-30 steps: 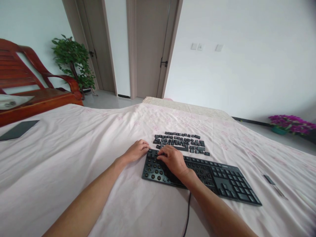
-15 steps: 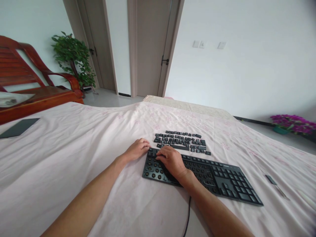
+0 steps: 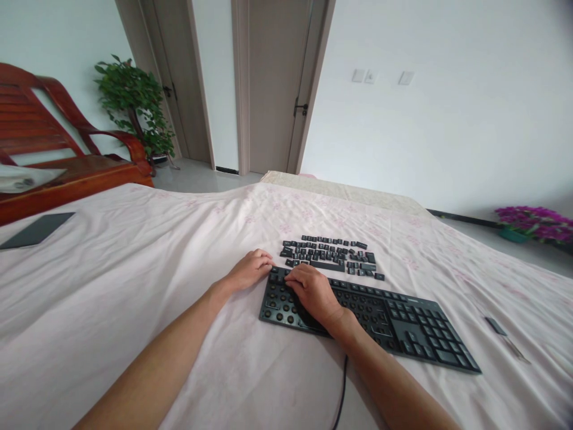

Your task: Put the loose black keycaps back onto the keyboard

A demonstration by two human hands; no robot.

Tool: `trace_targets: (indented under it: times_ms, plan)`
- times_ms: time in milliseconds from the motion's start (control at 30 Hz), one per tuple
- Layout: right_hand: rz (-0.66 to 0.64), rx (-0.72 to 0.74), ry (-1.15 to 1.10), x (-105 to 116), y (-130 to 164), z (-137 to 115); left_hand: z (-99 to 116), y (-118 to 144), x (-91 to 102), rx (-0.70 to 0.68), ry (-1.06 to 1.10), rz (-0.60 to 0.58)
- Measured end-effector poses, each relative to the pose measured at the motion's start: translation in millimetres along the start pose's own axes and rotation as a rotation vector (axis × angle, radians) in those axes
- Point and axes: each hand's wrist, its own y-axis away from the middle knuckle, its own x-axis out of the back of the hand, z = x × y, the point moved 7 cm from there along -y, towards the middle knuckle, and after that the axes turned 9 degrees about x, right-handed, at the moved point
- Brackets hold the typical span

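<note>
A black keyboard [image 3: 409,331] lies at a slant on the pale bedsheet. Many keycaps are off its left and middle parts, baring round key seats, while the right-hand keys are in place. My left hand [image 3: 251,268] is at its upper left corner, fingers bent together against the edge. Over the upper left key rows, my right hand [image 3: 313,292] has its fingers curled and pressed together; whatever is under the fingertips is hidden. Loose black keycaps [image 3: 329,255] lie in rows just beyond the keyboard, a long space bar [image 3: 327,266] among them.
To the right lies a small tool with a dark handle [image 3: 495,325] and thin metal prongs. A cable [image 3: 344,388] runs from the keyboard toward me. At the far left are a dark flat panel [image 3: 38,230] and a wooden bench [image 3: 67,173].
My right hand's fingers have shifted slightly over the upper left keys. My left hand stays at the keyboard's corner. The view has moved a little.
</note>
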Motion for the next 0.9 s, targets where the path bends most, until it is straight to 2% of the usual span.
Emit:
trace_targets:
  times_ms: [267, 567, 900]
  plan:
    - [-0.047, -0.040, 0.106, -0.5, -0.7, -4.2, 2.1, 0.6, -0.7, -0.003, -0.028, -0.008]
    - [-0.046, -0.109, 0.093, -1.5, -0.3, -1.3, 1.6, 0.3, -2.0, -0.030, -0.079, -0.004]
    - [-0.215, -0.066, 0.225, -8.5, -9.0, -6.8, -0.5, -0.5, -3.5, -0.059, -0.116, -0.004]
